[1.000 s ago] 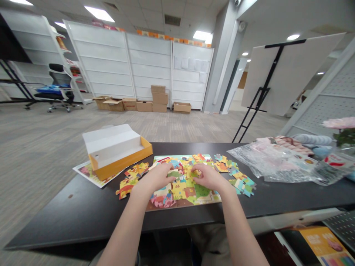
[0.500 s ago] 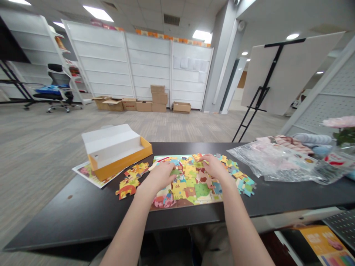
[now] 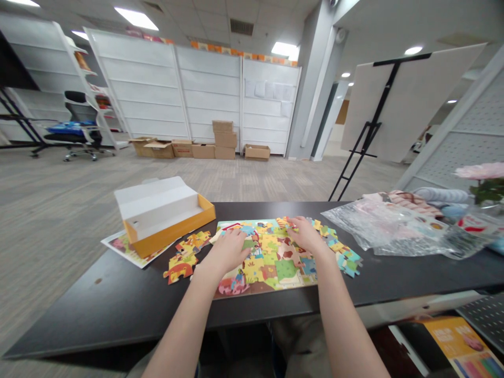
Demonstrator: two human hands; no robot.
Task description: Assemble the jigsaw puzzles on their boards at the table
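Observation:
A colourful jigsaw puzzle (image 3: 270,257) lies on the black table in front of me, many of its pieces joined. My left hand (image 3: 231,248) rests over its left part, fingers spread, holding nothing that I can see. Over the upper right part is my right hand (image 3: 302,231), its fingertips at a yellow and orange piece (image 3: 282,222); whether they grip it is too small to tell. Loose pieces (image 3: 185,260) lie to the left of the puzzle, and more loose pieces (image 3: 342,251) lie along its right side.
An open yellow box (image 3: 169,223) stands at the left on a printed sheet (image 3: 129,251). Clear plastic bags (image 3: 386,226) cover the right of the black table (image 3: 102,304), near a pink flower (image 3: 480,172). Below the table at the right is an orange package (image 3: 452,336).
My right hand has shifted very slightly up and to the left, and its fingers look a little more spread. My left hand has hardly moved.

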